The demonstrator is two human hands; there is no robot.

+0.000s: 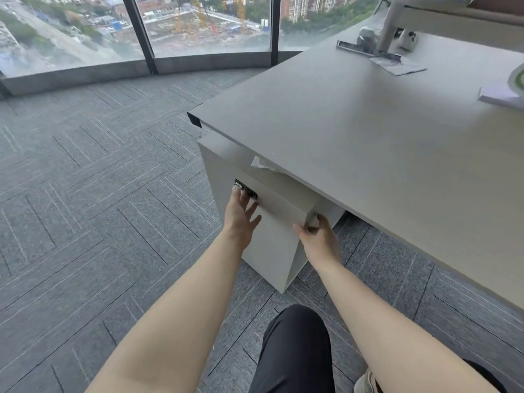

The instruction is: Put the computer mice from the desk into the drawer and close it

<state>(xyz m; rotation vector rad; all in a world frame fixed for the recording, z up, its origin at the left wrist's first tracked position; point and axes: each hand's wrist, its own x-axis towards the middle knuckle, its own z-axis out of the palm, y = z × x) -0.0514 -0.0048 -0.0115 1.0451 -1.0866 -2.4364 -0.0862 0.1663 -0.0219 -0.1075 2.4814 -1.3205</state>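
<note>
A: What is biggest here?
B: The broad grey rectangular desk [368, 137]. Everything else I place against it. Left of it lies grey patterned carpet [85, 194]; beyond its far corner stand tall dark-framed windows [198, 24].

A: And the drawer?
B: The pale grey drawer cabinet [272, 245] sits under the desk's near-left corner. Its top drawer [283, 205] stands slightly proud of the cabinet front.

A: The hands?
B: The left hand [241, 217] lies flat and spread against the drawer front, fingertips at the dark metal lock [245, 189]. The right hand [320, 236] is curled around the drawer's right corner, gripping it.

A: The mice?
B: A white-and-black mouse [407, 40] rests at the desk's far edge, beside a white monitor stand [392, 21]; a greyish one [367, 38] lies just left of that stand.
</note>
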